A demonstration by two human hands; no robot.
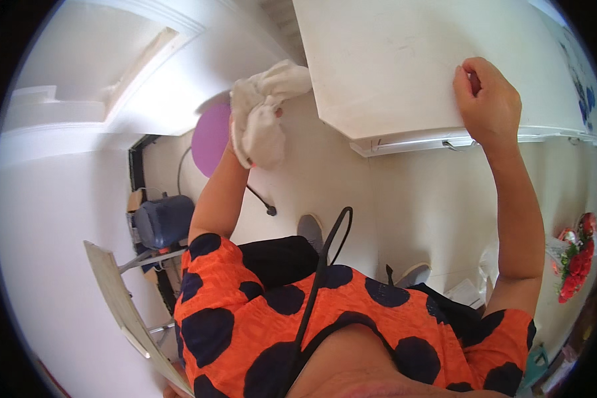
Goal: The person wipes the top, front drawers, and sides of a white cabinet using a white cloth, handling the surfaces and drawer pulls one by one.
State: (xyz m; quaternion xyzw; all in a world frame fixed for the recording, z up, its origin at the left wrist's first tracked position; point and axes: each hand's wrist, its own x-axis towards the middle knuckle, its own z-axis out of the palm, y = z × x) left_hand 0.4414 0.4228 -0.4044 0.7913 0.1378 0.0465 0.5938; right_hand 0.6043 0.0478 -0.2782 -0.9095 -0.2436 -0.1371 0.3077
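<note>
A cream-coloured cloth (263,114) hangs bunched over my left hand (235,137), which holds it at the left of the white cabinet's corner. The cloth covers most of that hand's fingers. My right hand (490,102) is curled, thumb side up, over the white cabinet top (393,64) near its front edge. A small dark gap shows within its curled fingers, and no object is visible there. Behind my left hand lies a round purple seat or lid (210,142), partly hidden by the cloth and wrist.
On the left stand a dark blue plastic container (165,221) and a folding item with a pale board (129,303). A black plug (271,210) lies on the floor near my shoe (310,230). Red artificial-looking flowers (577,271) are at the right. A metal handle (455,146) projects below the cabinet top.
</note>
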